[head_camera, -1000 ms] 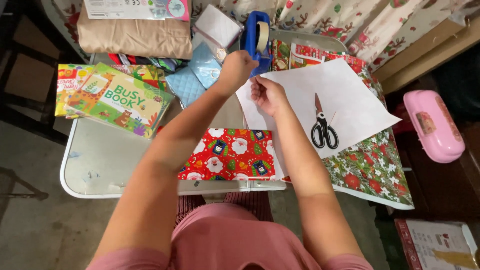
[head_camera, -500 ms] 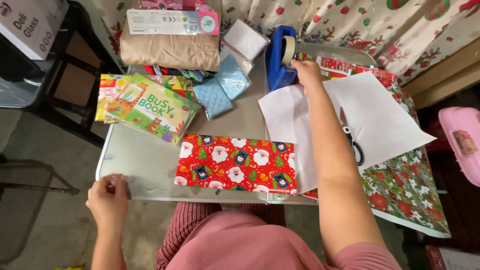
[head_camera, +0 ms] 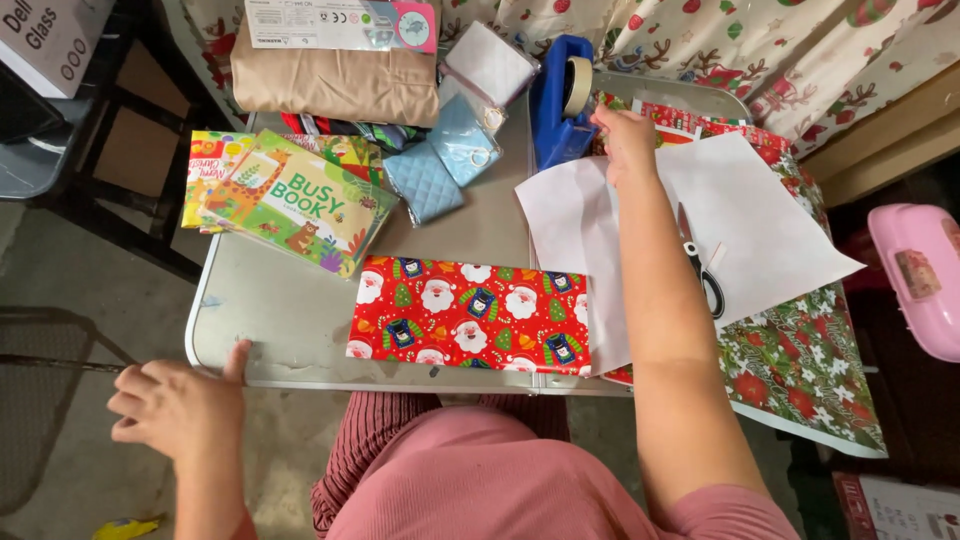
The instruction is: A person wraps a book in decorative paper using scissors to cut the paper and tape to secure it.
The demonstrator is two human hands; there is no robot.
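Two hands apart: right hand (head_camera: 628, 143) reached the tape dispenser (head_camera: 557, 100) at the tabletop's far edge, fingers curled at the tape roll, grip unclear. Left hand (head_camera: 180, 408) hung loosely open off the near left corner, thumb touching. Wrapped box (head_camera: 470, 315) lay near edge, scissors (head_camera: 706, 275) on white paper (head_camera: 740, 225).

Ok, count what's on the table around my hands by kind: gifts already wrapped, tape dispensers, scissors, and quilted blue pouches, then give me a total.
Wrapped gift, red paper: 1
Tape dispenser, blue, by the right hand: 1
Scissors: 1
Quilted blue pouches: 2
Total: 5
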